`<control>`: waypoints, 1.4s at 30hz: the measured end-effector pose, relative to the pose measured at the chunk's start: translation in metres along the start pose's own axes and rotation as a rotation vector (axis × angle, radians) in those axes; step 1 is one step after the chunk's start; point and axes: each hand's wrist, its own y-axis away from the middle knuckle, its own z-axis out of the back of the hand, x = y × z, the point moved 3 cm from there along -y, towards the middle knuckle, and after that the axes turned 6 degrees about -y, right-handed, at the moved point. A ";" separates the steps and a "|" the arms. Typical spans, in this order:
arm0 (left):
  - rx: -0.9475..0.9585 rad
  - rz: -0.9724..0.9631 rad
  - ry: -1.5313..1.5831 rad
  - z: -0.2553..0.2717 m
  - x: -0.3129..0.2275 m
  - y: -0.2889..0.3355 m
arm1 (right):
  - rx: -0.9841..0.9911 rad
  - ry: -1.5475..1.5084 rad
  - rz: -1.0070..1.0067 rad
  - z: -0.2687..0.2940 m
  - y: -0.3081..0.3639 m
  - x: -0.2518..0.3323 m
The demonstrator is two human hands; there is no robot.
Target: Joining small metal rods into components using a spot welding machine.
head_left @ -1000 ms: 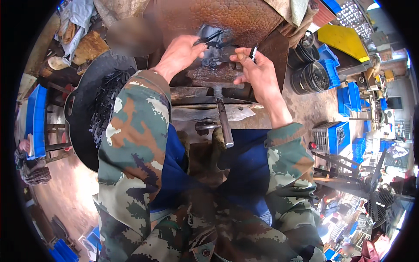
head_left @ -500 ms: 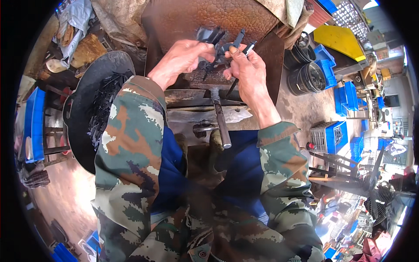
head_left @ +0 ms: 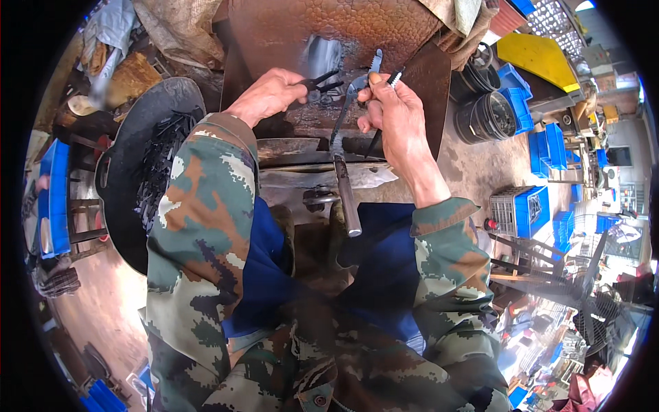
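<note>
Worktop: a broad brown sheet with a pebbled surface (head_left: 329,27) lies beyond both hands.
Pan: a wide, shallow black pan (head_left: 123,178) sits beside the left sleeve, slender black pieces (head_left: 165,158) heaped inside.
Crate: a blue plastic crate (head_left: 530,209) stands at right; its contents are too small to tell.
Bucket: a round, ribbed black bucket (head_left: 473,123) holds something dark, unclear.
Right hand: the hand (head_left: 401,117) pinches a grey-and-black curved metal piece with a toothed tip (head_left: 357,88) over the work area; a black rod with white ridges (head_left: 395,78) is tucked in too.
Left hand: the hand (head_left: 269,96), fingers closed, grips a dark two-pronged piece (head_left: 312,84), near the curved one.
</note>
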 end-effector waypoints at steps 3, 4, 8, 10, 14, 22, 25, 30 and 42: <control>-0.018 -0.055 -0.096 0.001 0.000 0.002 | -0.001 0.007 -0.008 0.002 -0.001 0.001; 0.002 -0.016 -0.108 0.001 0.002 0.003 | 0.014 0.006 0.001 0.002 -0.001 0.001; -0.020 -0.239 -0.154 0.003 -0.005 0.007 | 0.016 -0.069 -0.008 0.006 0.001 0.003; -0.012 -0.225 -0.192 0.002 -0.009 0.008 | -0.040 -0.064 -0.008 0.010 0.002 0.006; -0.130 -0.292 -0.460 0.001 -0.026 0.016 | 0.027 -0.163 -0.053 0.009 0.006 0.010; -0.324 -0.093 -0.359 0.019 -0.024 0.020 | 0.064 -0.073 -0.023 0.011 0.012 0.010; -0.356 0.011 -0.325 0.026 -0.004 0.015 | 0.054 0.131 0.035 0.020 0.024 0.006; -0.425 0.019 -0.362 0.030 0.019 0.009 | 0.255 0.540 0.105 0.022 0.054 -0.010; -0.373 0.118 -0.207 0.025 0.001 0.018 | 0.698 1.138 0.477 0.017 0.079 -0.026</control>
